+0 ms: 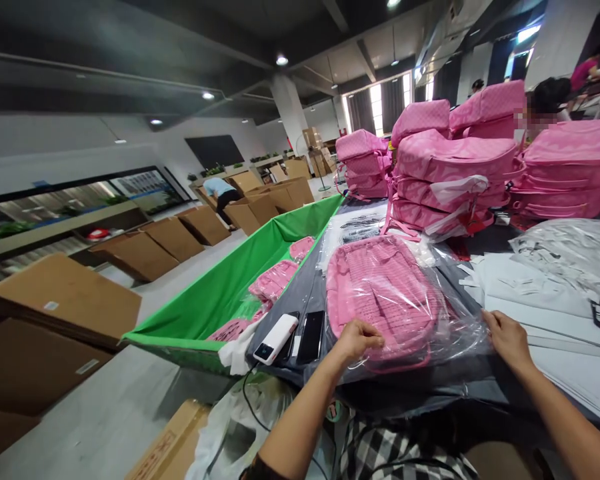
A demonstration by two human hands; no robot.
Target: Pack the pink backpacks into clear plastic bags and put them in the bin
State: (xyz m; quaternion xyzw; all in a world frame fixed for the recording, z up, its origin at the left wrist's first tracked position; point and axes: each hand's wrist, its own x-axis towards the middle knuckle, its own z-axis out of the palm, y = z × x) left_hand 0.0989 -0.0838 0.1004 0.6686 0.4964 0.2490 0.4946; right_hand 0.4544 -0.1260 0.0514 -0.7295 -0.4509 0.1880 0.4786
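Note:
A pink backpack lies flat on the dark-covered table, inside a clear plastic bag. At the near left side of the backpack is my left hand, its fingers closed on the bag and partly hidden. My right hand pinches the bag's loose edge at the right, beyond the backpack. Left of the backpack lie a white power bank and a dark phone.
Stacks of pink backpacks stand at the table's back. White sheets and clear bags lie at right. A green fabric bin holding wrapped pink bags adjoins the table's left. Cardboard boxes and a bending person are farther left.

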